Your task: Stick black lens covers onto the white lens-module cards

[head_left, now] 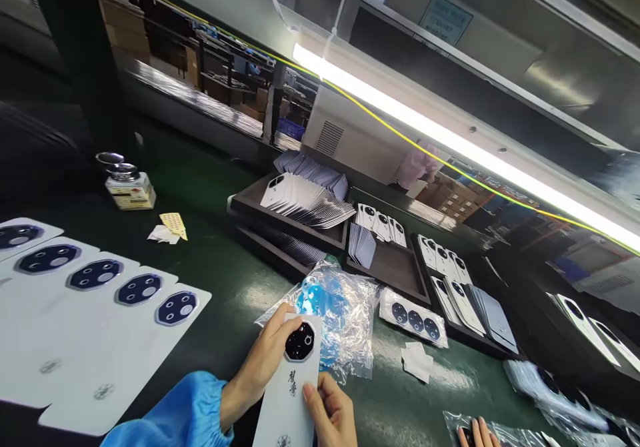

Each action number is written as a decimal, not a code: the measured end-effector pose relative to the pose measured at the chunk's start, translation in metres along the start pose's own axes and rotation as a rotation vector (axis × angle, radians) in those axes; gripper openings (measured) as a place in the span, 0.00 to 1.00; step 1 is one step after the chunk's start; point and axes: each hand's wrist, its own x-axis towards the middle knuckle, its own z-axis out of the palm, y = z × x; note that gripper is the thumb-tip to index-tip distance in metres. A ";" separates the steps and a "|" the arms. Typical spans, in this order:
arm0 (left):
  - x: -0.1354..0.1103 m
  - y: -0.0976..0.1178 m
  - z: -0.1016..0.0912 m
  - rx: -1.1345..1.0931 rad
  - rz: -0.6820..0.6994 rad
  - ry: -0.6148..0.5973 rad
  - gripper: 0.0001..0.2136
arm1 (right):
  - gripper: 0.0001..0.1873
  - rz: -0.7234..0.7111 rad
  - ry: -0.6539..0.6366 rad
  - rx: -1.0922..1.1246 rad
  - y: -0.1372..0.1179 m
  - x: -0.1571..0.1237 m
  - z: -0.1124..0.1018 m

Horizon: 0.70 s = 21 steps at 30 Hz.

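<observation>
Right now, left hand (263,360) in a blue sleeve (170,413), curled around the upper part of a white phone back cover (287,393), thumb just beside its black camera ring (300,341); right hand (330,412) pinching the cover's lower edge. Just behind, a crumpled clear plastic bag (350,327). Lower left of the frame, a row of white covers (100,313); centre right, dark trays (395,273) of stacked covers. Bottom right, another person's fingertips (477,433) on a second plastic bag (515,437). Upper left, a small pump bottle (129,190).

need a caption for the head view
Left hand and right hand hold a white phone back cover with black camera ring.
</observation>
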 end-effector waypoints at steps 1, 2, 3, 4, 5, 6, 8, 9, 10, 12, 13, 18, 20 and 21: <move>0.000 0.001 -0.002 0.003 -0.004 0.001 0.13 | 0.27 0.023 -0.002 0.017 -0.001 0.000 -0.001; 0.000 0.002 -0.003 0.009 -0.008 0.012 0.14 | 0.26 0.041 0.001 0.034 -0.002 0.000 -0.003; -0.001 0.004 -0.004 0.014 -0.010 0.020 0.14 | 0.26 0.053 0.009 0.046 -0.002 0.001 -0.005; -0.001 0.005 -0.005 0.012 -0.015 0.012 0.14 | 0.26 0.057 0.022 0.056 -0.002 0.002 -0.007; -0.002 0.007 -0.005 0.003 -0.030 -0.020 0.15 | 0.25 0.054 0.039 0.062 0.000 0.002 -0.010; -0.003 0.008 -0.004 -0.004 -0.050 -0.079 0.16 | 0.25 0.049 0.059 0.070 0.002 0.003 -0.012; -0.003 0.008 0.001 -0.015 -0.086 -0.228 0.17 | 0.25 0.043 0.108 0.101 0.007 0.005 -0.019; -0.002 0.005 0.006 -0.015 -0.094 -0.283 0.18 | 0.25 0.042 0.135 0.121 0.009 0.006 -0.024; 0.000 0.002 0.011 -0.009 -0.094 -0.308 0.18 | 0.26 0.041 0.164 0.139 0.010 0.007 -0.028; 0.005 -0.009 0.023 0.006 -0.083 -0.310 0.20 | 0.26 0.031 0.219 0.155 0.012 0.009 -0.038; 0.009 -0.014 0.029 0.010 -0.080 -0.303 0.20 | 0.25 0.024 0.245 0.155 0.013 0.010 -0.044; 0.025 -0.035 0.052 0.027 -0.067 -0.314 0.18 | 0.26 0.004 0.333 0.099 0.016 0.013 -0.063; 0.030 -0.039 0.057 0.027 -0.094 -0.317 0.19 | 0.26 0.004 0.350 0.067 0.018 0.017 -0.065; 0.032 -0.039 0.058 0.024 -0.111 -0.318 0.19 | 0.26 0.007 0.354 0.060 0.019 0.018 -0.065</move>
